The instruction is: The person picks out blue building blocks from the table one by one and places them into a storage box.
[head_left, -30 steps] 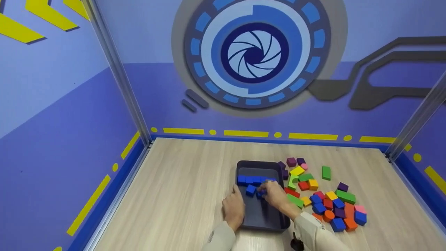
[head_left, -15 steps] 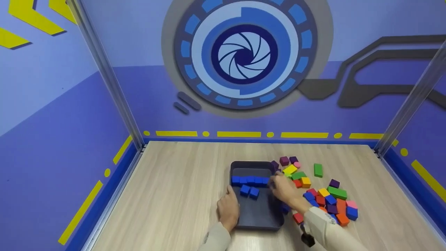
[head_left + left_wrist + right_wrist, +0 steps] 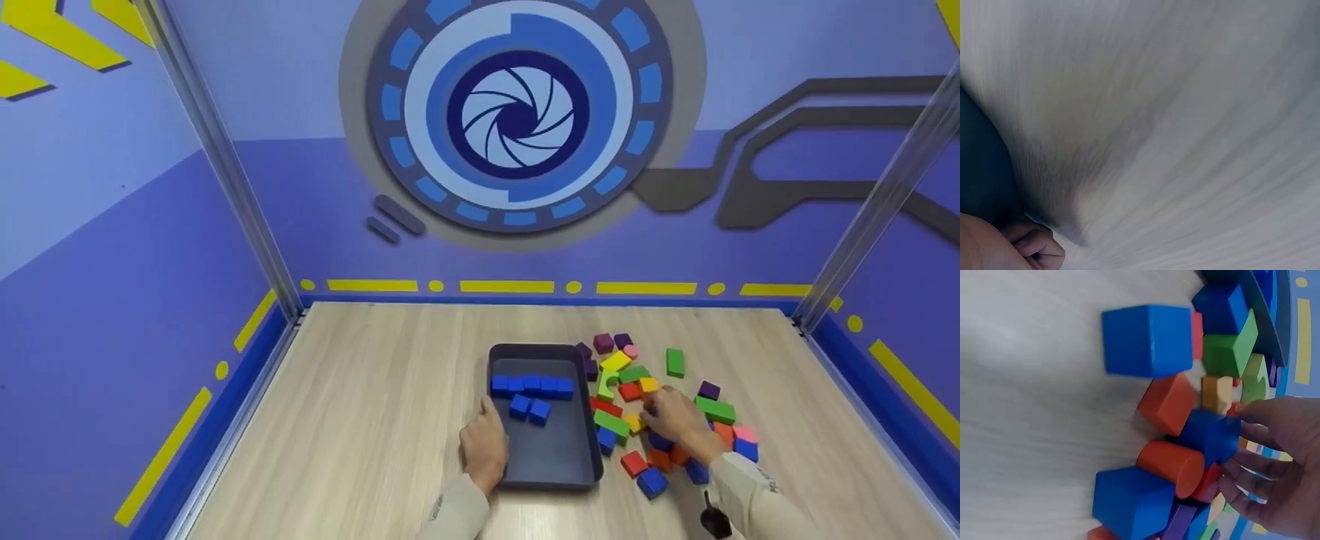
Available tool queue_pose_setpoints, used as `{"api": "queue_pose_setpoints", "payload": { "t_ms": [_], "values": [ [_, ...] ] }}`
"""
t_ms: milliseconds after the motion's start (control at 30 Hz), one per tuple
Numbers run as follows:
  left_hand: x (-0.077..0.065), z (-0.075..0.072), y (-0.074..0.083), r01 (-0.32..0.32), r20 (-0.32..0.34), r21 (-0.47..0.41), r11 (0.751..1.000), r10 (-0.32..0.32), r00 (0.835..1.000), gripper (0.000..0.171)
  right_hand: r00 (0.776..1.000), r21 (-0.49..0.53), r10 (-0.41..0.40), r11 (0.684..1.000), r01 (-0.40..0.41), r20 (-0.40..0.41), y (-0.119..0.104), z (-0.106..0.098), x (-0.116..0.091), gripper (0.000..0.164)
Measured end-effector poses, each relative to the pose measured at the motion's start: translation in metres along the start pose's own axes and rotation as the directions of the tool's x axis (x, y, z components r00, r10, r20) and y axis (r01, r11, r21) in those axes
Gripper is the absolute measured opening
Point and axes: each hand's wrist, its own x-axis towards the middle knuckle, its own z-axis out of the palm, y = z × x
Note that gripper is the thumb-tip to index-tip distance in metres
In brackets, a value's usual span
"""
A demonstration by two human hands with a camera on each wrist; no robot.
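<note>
My left hand [image 3: 484, 444] holds the left side of a dark rectangular tray [image 3: 551, 469]. Its fingers [image 3: 1041, 247] curl beside the tray wall in the left wrist view. Inside the tray, several blue cubes [image 3: 532, 386] form a row, and two loose blue cubes [image 3: 539, 412] lie just in front. Over the heap of coloured blocks to the right of the tray is my right hand [image 3: 681, 421]. In the right wrist view its thumb and fingers are spread around the near side of a blue block [image 3: 1202, 433]; whether they touch it is hard to tell.
Red, orange, green, yellow, purple and pink blocks lie loose right of the tray, among them an orange cylinder [image 3: 1171, 464] and a green block [image 3: 675, 363]. Patterned panels with metal posts [image 3: 225, 161] enclose the wooden table [image 3: 375, 420].
My right hand has left a blue cube in the tray and moved right to the heap of blocks. The left hand stays at the tray's side. The head view has shifted slightly.
</note>
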Motion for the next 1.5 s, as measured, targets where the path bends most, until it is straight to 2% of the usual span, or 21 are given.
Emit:
{"api": "queue_pose_setpoints", "payload": {
  "t_ms": [133,267,400,567,733,867,1067,1167,1267,1333,1400,1500],
  "values": [
    [0.001,0.001,-0.003,-0.003,-0.025,0.000,1.000,0.003,1.000,0.045,1.000,0.024,0.004,1.000,-0.004,0.029,0.002,-0.001,0.002,0.024],
    [0.003,0.003,-0.007,-0.018,-0.039,0.023,1.000,0.019,0.999,0.050,1.000,0.039,-0.013,0.999,0.014,-0.020,-0.002,-0.001,0.005,0.022],
    [0.003,0.003,-0.009,-0.020,-0.021,0.033,0.999,0.021,1.000,0.052,0.995,0.014,-0.041,0.999,0.042,-0.091,-0.010,-0.002,0.007,0.023],
    [0.003,0.004,-0.009,-0.007,-0.011,0.025,1.000,0.007,1.000,0.052,0.978,0.022,-0.095,0.995,0.101,-0.183,-0.024,-0.002,0.010,0.028],
    [0.002,0.004,-0.009,-0.005,-0.016,0.015,1.000,0.005,1.000,0.051,0.964,0.060,-0.136,0.986,0.153,-0.230,-0.039,0.003,0.010,0.035],
    [0.002,0.004,-0.009,-0.003,-0.012,0.003,1.000,0.003,1.000,0.050,0.958,0.067,-0.149,0.983,0.170,-0.245,-0.052,0.004,0.012,0.041],
    [0.006,0.002,-0.008,0.016,0.006,-0.014,1.000,-0.016,1.000,0.049,0.968,0.152,-0.137,0.974,0.170,-0.210,-0.077,0.003,0.014,0.048],
    [0.005,0.002,-0.006,0.014,0.012,-0.014,1.000,-0.014,1.000,0.050,0.949,0.125,-0.196,0.965,0.232,-0.247,-0.088,0.008,0.013,0.044],
    [0.004,0.001,-0.004,0.015,0.035,-0.008,1.000,-0.014,0.999,0.054,0.904,0.046,-0.318,0.938,0.345,-0.287,-0.095,0.015,0.013,0.035],
    [0.004,0.000,-0.002,0.019,0.055,0.000,1.000,-0.019,0.998,0.057,0.878,-0.001,-0.390,0.914,0.405,-0.278,-0.098,0.020,0.012,0.030],
    [0.003,0.000,-0.001,0.022,0.073,0.001,1.000,-0.022,0.997,0.057,0.872,-0.035,-0.430,0.900,0.434,-0.235,-0.100,0.024,0.011,0.029],
    [0.004,0.000,0.001,0.023,0.069,-0.015,1.000,-0.022,0.997,0.053,0.873,-0.033,-0.459,0.887,0.460,-0.167,-0.102,0.027,0.010,0.029]
  ]
}}
